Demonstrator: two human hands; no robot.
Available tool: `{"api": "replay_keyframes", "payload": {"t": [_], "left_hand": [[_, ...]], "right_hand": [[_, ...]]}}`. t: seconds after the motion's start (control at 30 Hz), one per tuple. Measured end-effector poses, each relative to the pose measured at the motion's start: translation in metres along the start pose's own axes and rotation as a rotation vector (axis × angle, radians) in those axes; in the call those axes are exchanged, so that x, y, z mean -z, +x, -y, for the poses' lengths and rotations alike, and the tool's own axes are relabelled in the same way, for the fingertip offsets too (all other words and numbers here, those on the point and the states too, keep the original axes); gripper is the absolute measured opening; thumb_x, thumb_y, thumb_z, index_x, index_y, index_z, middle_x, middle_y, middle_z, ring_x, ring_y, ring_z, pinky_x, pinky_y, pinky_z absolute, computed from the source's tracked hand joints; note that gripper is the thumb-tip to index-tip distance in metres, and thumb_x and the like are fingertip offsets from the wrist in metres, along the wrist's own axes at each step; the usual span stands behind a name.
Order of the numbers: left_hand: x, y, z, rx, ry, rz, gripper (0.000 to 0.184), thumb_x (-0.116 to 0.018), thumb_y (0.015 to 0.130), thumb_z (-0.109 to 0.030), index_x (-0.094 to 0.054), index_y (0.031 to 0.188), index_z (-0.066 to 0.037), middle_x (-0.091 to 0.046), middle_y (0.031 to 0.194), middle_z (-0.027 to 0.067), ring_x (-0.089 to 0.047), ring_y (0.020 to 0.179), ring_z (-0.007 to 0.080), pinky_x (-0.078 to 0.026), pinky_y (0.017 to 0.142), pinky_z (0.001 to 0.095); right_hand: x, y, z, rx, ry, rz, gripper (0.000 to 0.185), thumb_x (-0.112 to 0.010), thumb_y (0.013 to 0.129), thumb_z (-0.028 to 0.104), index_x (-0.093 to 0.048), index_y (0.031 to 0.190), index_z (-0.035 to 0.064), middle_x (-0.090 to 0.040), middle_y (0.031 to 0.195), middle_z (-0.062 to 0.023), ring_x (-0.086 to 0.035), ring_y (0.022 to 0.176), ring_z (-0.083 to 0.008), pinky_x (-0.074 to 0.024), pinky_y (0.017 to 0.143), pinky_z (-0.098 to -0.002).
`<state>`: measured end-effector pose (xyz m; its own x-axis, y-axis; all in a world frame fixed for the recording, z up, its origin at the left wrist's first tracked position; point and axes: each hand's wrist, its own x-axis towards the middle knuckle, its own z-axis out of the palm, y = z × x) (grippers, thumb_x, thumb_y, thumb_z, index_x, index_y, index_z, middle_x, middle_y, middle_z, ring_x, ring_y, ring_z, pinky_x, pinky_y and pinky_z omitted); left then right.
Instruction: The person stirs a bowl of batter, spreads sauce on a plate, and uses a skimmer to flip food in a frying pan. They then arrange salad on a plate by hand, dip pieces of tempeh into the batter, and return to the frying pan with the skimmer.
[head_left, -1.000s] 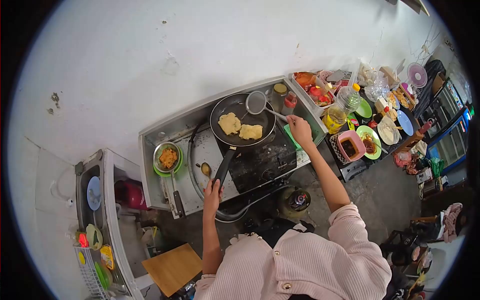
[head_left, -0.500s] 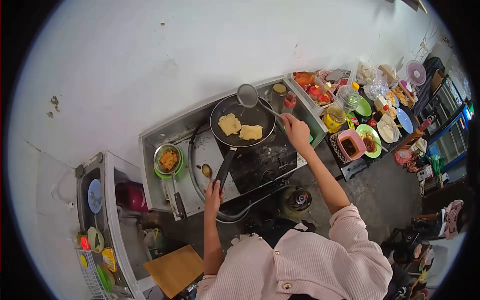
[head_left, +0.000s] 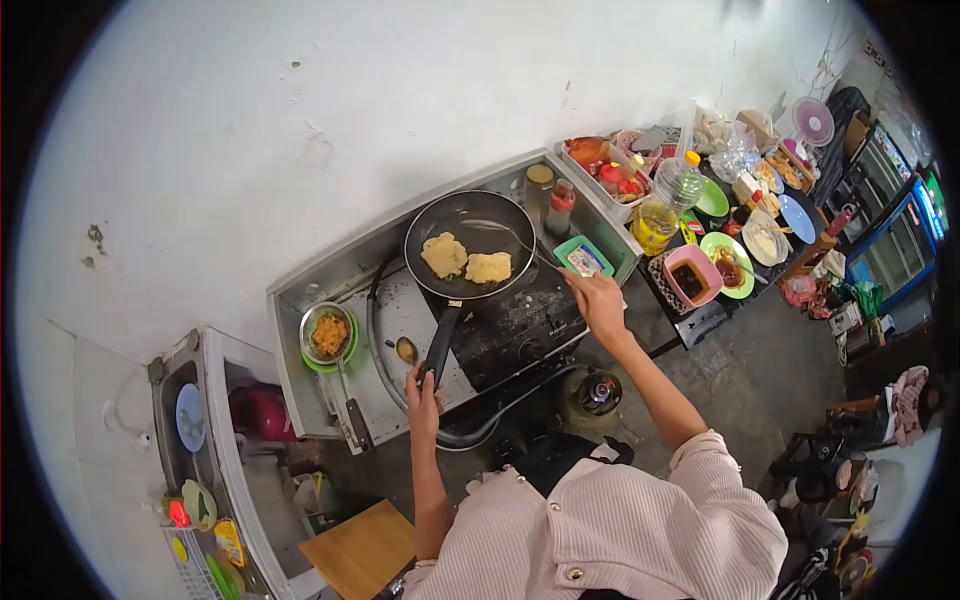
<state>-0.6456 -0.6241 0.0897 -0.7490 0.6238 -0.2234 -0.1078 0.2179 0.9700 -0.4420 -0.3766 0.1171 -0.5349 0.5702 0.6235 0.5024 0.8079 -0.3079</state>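
My left hand (head_left: 423, 398) is closed around the black handle of a frying pan (head_left: 465, 212), which rests on the black stove (head_left: 515, 335). Two pale golden fried pieces (head_left: 444, 255) lie side by side in the pan. My right hand (head_left: 600, 306) grips the thin handle of a metal ladle (head_left: 546, 262). Its round head is down in the pan, right of the pieces, and hard to make out there. Left of the stove, a strainer (head_left: 328, 332) with orange-brown fried food sits over a green bowl. A spoon (head_left: 406, 350) lies near my left hand.
To the right stand an oil bottle (head_left: 657, 222), a pink bowl (head_left: 692, 283) of dark sauce and a green plate (head_left: 727, 262). A green container (head_left: 584, 257) and jars (head_left: 561, 200) are beside the pan. A gas cylinder (head_left: 592, 395) stands below; a hose (head_left: 378, 330) curves past the stove.
The ladle's head has come down from above the pan's upper rim into the pan. My right hand has lowered slightly. My left hand keeps its hold; the whole view has shifted a little.
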Motion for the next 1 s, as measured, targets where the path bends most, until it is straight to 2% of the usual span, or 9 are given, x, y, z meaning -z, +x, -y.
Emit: {"api": "replay_keyframes", "payload": {"t": [0.1,0.23,0.4,0.5,0.6,0.63,0.77,0.8,1.0], "left_hand": [[0.001,-0.004,0.004,-0.136,-0.029,-0.047,0.039,-0.046,0.092,-0.027,-0.038,0.123,-0.006,-0.045,0.107,0.0069,-0.048,0.091,0.0128,-0.039,0.072,0.0236],[-0.002,-0.018,-0.018,-0.529,0.072,-0.341,0.038,-0.046,0.090,-0.016,-0.035,0.123,-0.002,-0.041,0.114,0.0102,-0.039,0.107,0.0203,-0.029,0.093,0.0341],[-0.016,-0.028,-0.047,-0.554,0.044,-0.255,0.038,-0.049,0.086,-0.011,-0.036,0.122,-0.004,-0.041,0.116,0.0094,-0.038,0.110,0.0205,-0.027,0.094,0.0375],[-0.022,-0.028,-0.040,-0.523,0.045,-0.229,0.037,-0.049,0.085,-0.010,-0.038,0.121,-0.005,-0.042,0.115,0.0083,-0.039,0.109,0.0205,-0.028,0.094,0.0366],[-0.022,-0.031,-0.038,-0.510,0.039,-0.248,0.034,-0.050,0.085,-0.008,-0.042,0.117,-0.004,-0.045,0.108,0.0076,-0.042,0.104,0.0187,-0.029,0.091,0.0332],[-0.022,-0.034,-0.041,-0.525,0.019,-0.220,0.032,-0.050,0.085,-0.007,-0.042,0.116,-0.003,-0.046,0.106,0.0075,-0.042,0.102,0.0180,-0.030,0.089,0.0323],[-0.025,-0.043,-0.060,-0.580,-0.084,-0.016,0.027,-0.049,0.085,-0.006,-0.045,0.111,-0.001,-0.049,0.097,0.0066,-0.045,0.088,0.0138,-0.034,0.080,0.0280],[-0.028,-0.047,-0.066,-0.563,-0.128,0.082,0.027,-0.049,0.085,-0.005,-0.045,0.110,-0.001,-0.049,0.095,0.0064,-0.046,0.085,0.0134,-0.035,0.079,0.0273],[-0.075,-0.047,-0.059,-0.467,-0.037,0.521,0.022,-0.052,0.084,-0.005,-0.051,0.106,-0.001,-0.053,0.091,0.0061,-0.050,0.081,0.0129,-0.039,0.075,0.0268]], "right_hand": [[0.000,-0.008,0.004,-0.067,0.068,-0.029,0.025,-0.058,0.079,0.008,-0.062,0.103,0.0118,-0.059,0.068,-0.0111,-0.051,0.057,-0.0302,-0.0409,0.058,-0.0382],[0.013,-0.004,0.026,-0.164,0.050,-0.026,0.024,-0.058,0.079,0.009,-0.063,0.102,0.0124,-0.057,0.063,-0.0123,-0.051,0.058,-0.0298,-0.0410,0.056,-0.0382],[0.006,0.003,0.027,-0.124,0.088,-0.074,0.022,-0.059,0.079,0.009,-0.063,0.100,0.0124,-0.053,0.059,-0.0131,-0.051,0.056,-0.0266,-0.0389,0.053,-0.0372],[-0.002,-0.001,0.019,-0.092,0.056,-0.050,0.023,-0.058,0.079,0.011,-0.062,0.101,0.0128,-0.058,0.063,-0.0107,-0.053,0.058,-0.0257,-0.0413,0.055,-0.0372],[-0.003,-0.007,0.023,-0.307,0.243,-0.038,0.020,-0.054,0.084,0.014,-0.061,0.102,0.0118,-0.059,0.066,-0.0134,-0.054,0.060,-0.0273,-0.0419,0.055,-0.0366],[-0.003,-0.010,0.024,-0.402,0.333,-0.038,0.019,-0.053,0.085,0.015,-0.061,0.102,0.0117,-0.059,0.067,-0.0142,-0.055,0.060,-0.0279,-0.0419,0.055,-0.0365],[-0.013,-0.031,-0.005,-0.753,0.861,-0.044,0.028,-0.048,0.091,0.023,-0.055,0.112,0.0057,-0.040,0.056,0.0036,-0.036,0.051,-0.0071,-0.0288,0.048,-0.0238],[-0.002,-0.033,-0.006,-0.779,0.989,-0.042,0.032,-0.046,0.092,0.025,-0.052,0.116,0.0051,-0.033,0.061,0.0086,-0.029,0.054,-0.0022,-0.0232,0.048,-0.0197],[0.083,-0.068,-0.011,-1.007,1.089,-0.183,0.031,-0.042,0.094,0.026,-0.050,0.119,0.0105,-0.034,0.064,0.0078,-0.031,0.055,-0.0027,-0.0247,0.051,-0.0169]]}}
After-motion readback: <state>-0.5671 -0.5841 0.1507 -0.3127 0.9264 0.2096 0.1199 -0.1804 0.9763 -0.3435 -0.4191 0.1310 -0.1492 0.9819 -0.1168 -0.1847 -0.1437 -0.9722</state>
